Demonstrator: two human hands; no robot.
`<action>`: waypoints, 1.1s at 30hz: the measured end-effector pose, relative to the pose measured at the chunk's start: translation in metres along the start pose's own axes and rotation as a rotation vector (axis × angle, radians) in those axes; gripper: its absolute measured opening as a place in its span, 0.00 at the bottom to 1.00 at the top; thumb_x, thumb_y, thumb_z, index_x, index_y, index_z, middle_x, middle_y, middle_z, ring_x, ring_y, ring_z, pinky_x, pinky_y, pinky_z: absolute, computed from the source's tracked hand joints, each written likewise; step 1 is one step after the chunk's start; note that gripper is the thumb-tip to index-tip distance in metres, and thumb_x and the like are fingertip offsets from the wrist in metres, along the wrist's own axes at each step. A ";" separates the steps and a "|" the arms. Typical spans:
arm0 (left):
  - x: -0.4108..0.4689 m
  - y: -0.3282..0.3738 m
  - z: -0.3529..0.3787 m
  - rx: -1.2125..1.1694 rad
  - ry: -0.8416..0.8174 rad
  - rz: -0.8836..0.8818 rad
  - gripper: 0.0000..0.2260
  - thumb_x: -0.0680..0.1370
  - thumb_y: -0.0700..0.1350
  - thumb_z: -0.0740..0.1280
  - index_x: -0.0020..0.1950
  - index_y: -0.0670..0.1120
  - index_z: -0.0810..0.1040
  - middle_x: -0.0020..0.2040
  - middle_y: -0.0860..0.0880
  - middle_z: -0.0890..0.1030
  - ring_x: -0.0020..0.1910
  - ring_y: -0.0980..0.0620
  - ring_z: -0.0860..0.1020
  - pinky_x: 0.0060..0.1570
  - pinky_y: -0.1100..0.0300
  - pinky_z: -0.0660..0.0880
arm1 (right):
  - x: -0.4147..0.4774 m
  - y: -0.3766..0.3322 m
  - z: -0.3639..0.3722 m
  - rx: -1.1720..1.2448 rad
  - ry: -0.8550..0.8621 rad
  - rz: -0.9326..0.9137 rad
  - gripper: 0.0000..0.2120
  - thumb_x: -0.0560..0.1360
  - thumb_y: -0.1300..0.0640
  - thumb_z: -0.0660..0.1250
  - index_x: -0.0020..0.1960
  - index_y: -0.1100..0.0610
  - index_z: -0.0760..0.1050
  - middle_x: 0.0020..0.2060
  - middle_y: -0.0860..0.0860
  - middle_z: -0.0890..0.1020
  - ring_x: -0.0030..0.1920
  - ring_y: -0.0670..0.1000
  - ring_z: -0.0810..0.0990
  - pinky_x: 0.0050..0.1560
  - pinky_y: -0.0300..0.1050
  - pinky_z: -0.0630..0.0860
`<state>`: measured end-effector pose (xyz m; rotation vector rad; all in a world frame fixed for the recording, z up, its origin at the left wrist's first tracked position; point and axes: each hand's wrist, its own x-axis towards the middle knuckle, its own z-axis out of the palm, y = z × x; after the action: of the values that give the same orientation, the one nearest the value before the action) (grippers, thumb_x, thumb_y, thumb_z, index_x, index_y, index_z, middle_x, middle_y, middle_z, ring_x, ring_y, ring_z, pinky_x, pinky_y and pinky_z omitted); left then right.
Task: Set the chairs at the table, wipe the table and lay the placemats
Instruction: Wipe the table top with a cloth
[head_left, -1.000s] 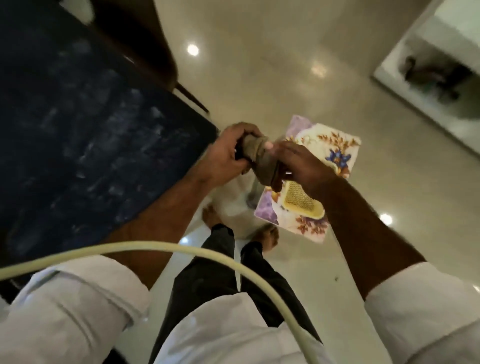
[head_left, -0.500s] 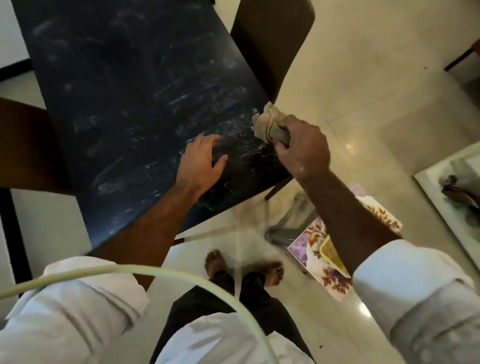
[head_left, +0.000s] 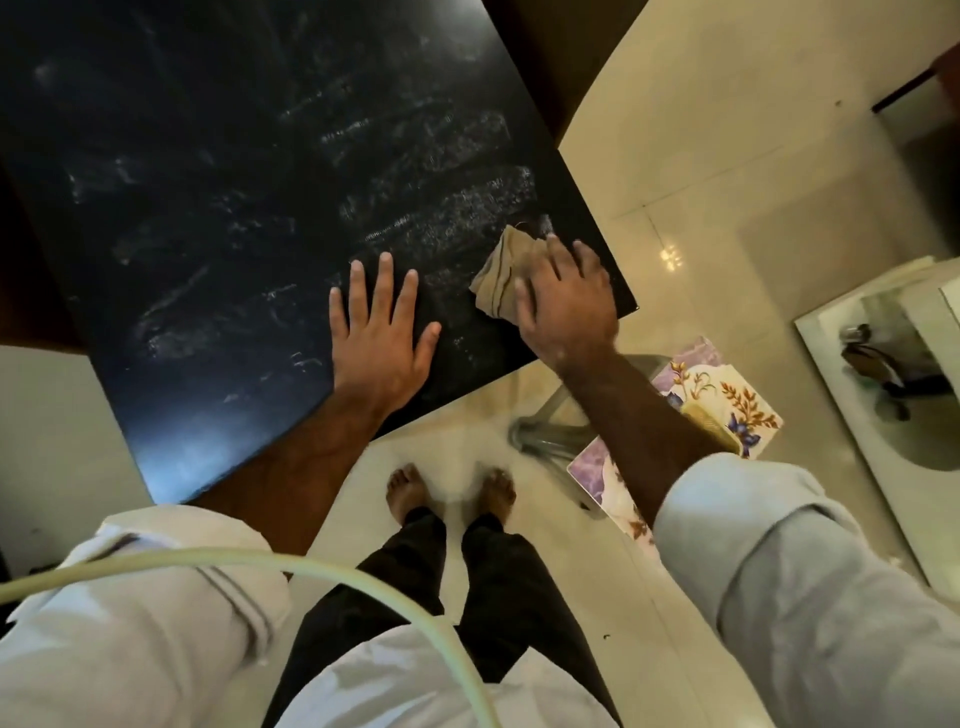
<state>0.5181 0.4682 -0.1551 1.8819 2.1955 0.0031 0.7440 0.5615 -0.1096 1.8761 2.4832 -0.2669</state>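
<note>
Beige crumpled cloth (head_left: 501, 275) lies on the black counter (head_left: 208, 208) under the flat-fingered right grip (head_left: 566, 301), left grip (head_left: 382, 332) splayed flat alongside.

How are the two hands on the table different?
The left hand lies flat right on the dark table, fingers spread wide; the right hand presses down on a tan cloth. The left hand is along the near edge, the right hand by the corner. Both rest on the tabletop.

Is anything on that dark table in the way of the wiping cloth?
Only the person's own left hand, flat on the table beside the cloth that the right hand presses. Otherwise its visible top shows only streaks.
</note>
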 end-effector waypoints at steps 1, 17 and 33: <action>0.001 0.001 0.003 -0.003 0.007 -0.010 0.34 0.87 0.66 0.50 0.90 0.52 0.53 0.91 0.45 0.46 0.89 0.37 0.44 0.84 0.30 0.48 | 0.005 -0.004 0.007 0.008 -0.041 -0.005 0.28 0.87 0.40 0.56 0.84 0.49 0.66 0.85 0.57 0.66 0.85 0.66 0.61 0.79 0.69 0.67; 0.011 0.013 0.029 0.017 0.076 -0.080 0.33 0.88 0.65 0.47 0.90 0.53 0.49 0.91 0.47 0.44 0.89 0.39 0.44 0.85 0.31 0.47 | 0.053 0.052 0.049 0.033 0.043 0.088 0.31 0.88 0.37 0.48 0.90 0.43 0.52 0.90 0.54 0.52 0.88 0.64 0.51 0.82 0.70 0.62; 0.013 0.017 0.029 0.036 0.089 -0.087 0.33 0.87 0.66 0.45 0.90 0.54 0.48 0.91 0.48 0.45 0.89 0.40 0.44 0.85 0.33 0.48 | 0.036 0.065 0.049 0.066 -0.010 0.090 0.34 0.88 0.38 0.47 0.90 0.49 0.47 0.89 0.51 0.53 0.89 0.62 0.48 0.84 0.69 0.60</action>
<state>0.5383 0.4794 -0.1826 1.8365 2.3502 0.0315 0.7918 0.6058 -0.1698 1.9993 2.4045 -0.3588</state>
